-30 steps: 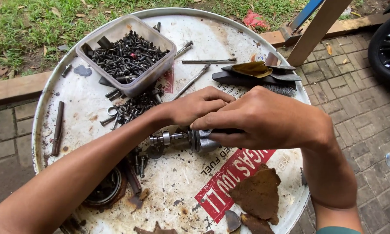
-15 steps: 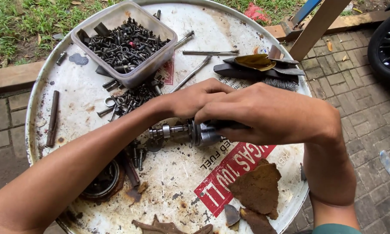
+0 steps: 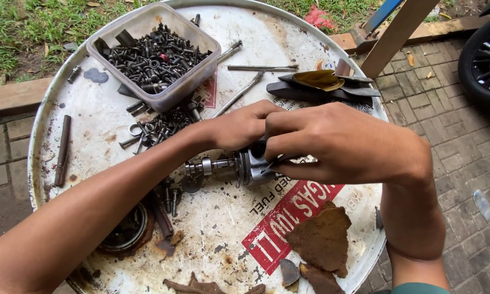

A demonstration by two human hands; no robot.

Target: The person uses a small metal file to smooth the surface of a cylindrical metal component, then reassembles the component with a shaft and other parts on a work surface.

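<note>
Hands: both of them meet over the middle of the drum lid, thumbs and fingers bunched tight around one metal part.
Right hand (image 3: 343, 144): on top, fingers curled closed over the wide end of the part, and a thin metal tool (image 3: 280, 160) pokes out from under the fingertips against the part's rim.
Left hand (image 3: 242, 128): comes in from the lower left across the lid, closed on the far side of the same part, touching the right hand.
Metal part (image 3: 231, 166): a grey stepped shaft with a wider round head, lying sideways; the head is in the hands, the shaft juts out to the left just above the lid. Whether it touches the lid, I can't tell.
Tabletop (image 3: 108, 117): the white round lid of a drum, rusty and stained, with a red printed label near the front edge.
Just left of the hands: a loose heap of bolts and rings (image 3: 157, 125), dark and oily, and more short bolts below the shaft.
Back left: a clear plastic tub (image 3: 187, 87) full of black bolts and nuts, set on the lid.
Back right: a dark flat brush (image 3: 321, 92) with a dry yellow leaf on it, and thin metal rods (image 3: 261, 68) beside it.
Left edge: a rusty metal rod (image 3: 62, 149), well apart from the hands.
Front: brown dry leaves (image 3: 321, 239) on the red label, and a round dark ring part (image 3: 125, 231) at the lower left.
Beyond the lid: grass at the back, paving bricks at the right, a black tyre (image 3: 482, 62) in the corner.
</note>
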